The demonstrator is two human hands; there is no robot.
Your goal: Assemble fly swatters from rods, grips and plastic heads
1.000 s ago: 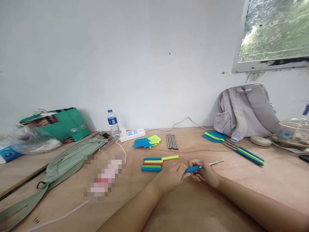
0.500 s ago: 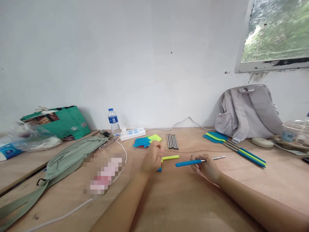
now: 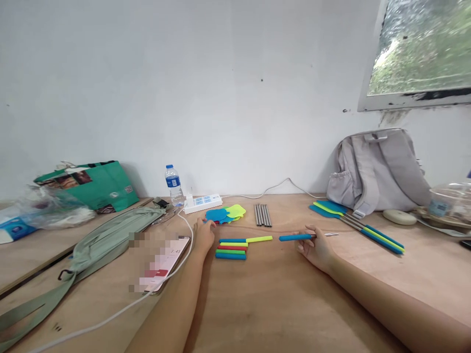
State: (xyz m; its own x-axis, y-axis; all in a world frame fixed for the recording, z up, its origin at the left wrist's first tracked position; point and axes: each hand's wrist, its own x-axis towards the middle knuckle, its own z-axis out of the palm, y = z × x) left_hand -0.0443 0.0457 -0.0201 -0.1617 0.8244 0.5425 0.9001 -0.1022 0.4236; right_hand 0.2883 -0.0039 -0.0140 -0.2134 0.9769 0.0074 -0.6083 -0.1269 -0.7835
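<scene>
My right hand (image 3: 315, 249) is closed around a thin metal rod with a blue handle (image 3: 295, 238), held level above the table, its bare metal tip pointing right. At the left edge of a pile of flat blue, yellow-green and red fly swatter heads (image 3: 235, 212), my left hand (image 3: 204, 236) has its fingers curled onto a head; the grip is partly hidden. Between the hands lies a stack of short coloured handle sleeves (image 3: 231, 248) in blue, green, red and yellow. A yellow sleeve (image 3: 259, 239) extends right from its top. Behind them stand-alone metal tubes (image 3: 262, 215) lie side by side.
Put-together swatters (image 3: 371, 234) lie at the right before a grey backpack (image 3: 379, 171). A power strip (image 3: 203, 203) and water bottle (image 3: 173, 185) are by the wall. On the left are a phone (image 3: 167, 264), its white cable (image 3: 110, 321) and a green strap bag (image 3: 114, 238).
My left hand has moved from above the coloured sleeves to the pile of heads, uncovering the sleeves. My right hand still holds the blue-handled rod, now slightly higher and to the right.
</scene>
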